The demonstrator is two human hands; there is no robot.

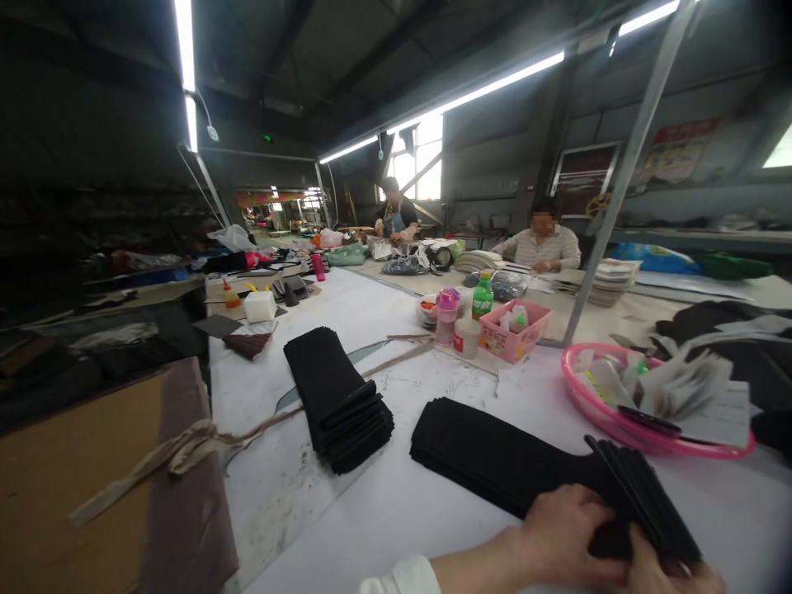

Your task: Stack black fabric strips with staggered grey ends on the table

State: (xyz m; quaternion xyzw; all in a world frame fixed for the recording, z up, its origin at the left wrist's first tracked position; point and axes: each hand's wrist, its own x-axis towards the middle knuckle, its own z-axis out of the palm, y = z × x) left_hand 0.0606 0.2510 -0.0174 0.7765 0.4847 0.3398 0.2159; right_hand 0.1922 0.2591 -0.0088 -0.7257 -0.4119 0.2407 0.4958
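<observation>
A stack of black fabric pieces [483,450] lies flat on the white-covered table in front of me, with its right end folded up in layers. My left hand [566,532] is closed on the near edge of this stack, fingers curled over the cloth. Beside it, my right hand [671,569] grips the folded end at the bottom of the view; part of it is cut off by the frame edge. A second black fabric stack [331,388], also folded over at its near end, rests to the left, apart from both hands.
A pink basket [594,412] holding papers stands right of the stack, close to a metal post [624,173]. Farther back are a pink box [516,334], a green bottle [483,295] and a white container [260,306]. Two people sit or stand across the tables.
</observation>
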